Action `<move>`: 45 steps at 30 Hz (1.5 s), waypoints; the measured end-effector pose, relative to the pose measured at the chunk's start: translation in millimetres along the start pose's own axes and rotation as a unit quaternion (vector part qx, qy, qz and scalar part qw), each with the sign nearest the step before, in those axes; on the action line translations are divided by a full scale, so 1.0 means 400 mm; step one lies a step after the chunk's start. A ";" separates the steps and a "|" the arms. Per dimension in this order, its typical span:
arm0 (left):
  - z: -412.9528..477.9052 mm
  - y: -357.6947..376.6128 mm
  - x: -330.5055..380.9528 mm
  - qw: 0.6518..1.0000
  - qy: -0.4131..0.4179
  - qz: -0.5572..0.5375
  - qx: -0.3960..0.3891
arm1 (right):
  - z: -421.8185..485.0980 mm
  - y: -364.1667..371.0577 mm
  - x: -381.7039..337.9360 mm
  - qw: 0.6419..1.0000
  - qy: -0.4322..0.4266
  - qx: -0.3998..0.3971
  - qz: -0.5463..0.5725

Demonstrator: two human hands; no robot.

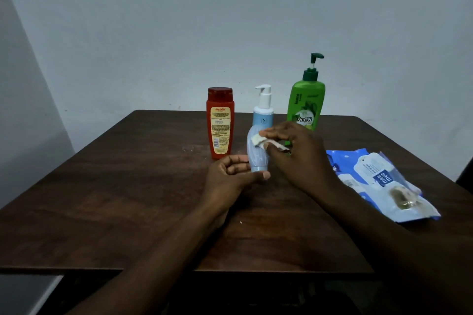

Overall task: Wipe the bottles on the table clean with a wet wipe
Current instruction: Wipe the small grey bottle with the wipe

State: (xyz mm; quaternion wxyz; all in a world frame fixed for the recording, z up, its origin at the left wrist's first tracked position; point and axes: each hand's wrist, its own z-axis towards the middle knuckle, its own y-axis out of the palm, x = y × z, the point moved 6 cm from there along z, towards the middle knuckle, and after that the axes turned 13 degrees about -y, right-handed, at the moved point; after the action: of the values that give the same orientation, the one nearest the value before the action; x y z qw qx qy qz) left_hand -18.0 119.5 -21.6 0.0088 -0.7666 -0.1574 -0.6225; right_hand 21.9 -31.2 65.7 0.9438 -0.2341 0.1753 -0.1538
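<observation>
Stood upright just beyond the left hand: red flat plastic bottle with red cap. Stood behind the right hand: tall green plastic pump bottle. Lay flat to the right of that hand: blue-and-white soft wipes packet. Contents of all hidden. Gripped the pale blue plastic pump bottle at its base with left fingers curled behind, thumb in front, upright over the dark brown wooden table. Pinched a small whitish wet wipe in the right fingers, pressed against that bottle's body.

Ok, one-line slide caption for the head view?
Right hand holds wipe to blue bottle, left hand grips its base; red bottle and green bottle stand by.
</observation>
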 end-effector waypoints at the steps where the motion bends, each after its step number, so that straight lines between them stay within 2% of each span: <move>1: 0.002 -0.002 -0.001 1.000 0.003 -0.002 0.007 | -0.004 0.008 -0.012 0.999 -0.017 -0.026 -0.014; 5: 0.004 -0.009 0.006 0.999 0.027 -0.007 0.021 | -0.027 0.042 -0.039 0.988 -0.079 -0.110 -0.071; 15: 0.003 -0.006 0.001 0.999 0.041 -0.006 0.005 | -0.071 0.021 -0.081 0.977 -0.137 -0.148 -0.063; 23: -0.005 0.000 0.006 0.998 0.024 -0.041 -0.034 | -0.051 0.023 -0.078 0.984 -0.107 -0.121 -0.070; 28: 0.002 -0.003 0.001 0.999 0.018 -0.036 -0.026 | -0.034 0.030 -0.070 0.988 -0.092 -0.099 -0.077; 37: 0.009 -0.007 -0.002 0.999 0.003 -0.025 -0.025 | 0.054 0.020 -0.035 0.992 -0.063 -0.013 -0.107; 40: 0.013 -0.007 -0.002 0.999 -0.004 -0.036 -0.032 | 0.083 0.006 -0.006 0.997 -0.013 0.016 -0.077; 45: 0.009 -0.006 0.002 0.998 0.007 -0.054 -0.043 | 0.096 -0.002 0.037 0.997 0.071 -0.023 -0.005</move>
State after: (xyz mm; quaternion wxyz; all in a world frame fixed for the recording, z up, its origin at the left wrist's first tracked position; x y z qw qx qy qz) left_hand -15.0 122.5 -22.1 -0.0568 -0.7521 -0.1711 -0.6339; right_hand 50.4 -22.4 94.1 0.9226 -0.2453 0.2443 -0.1705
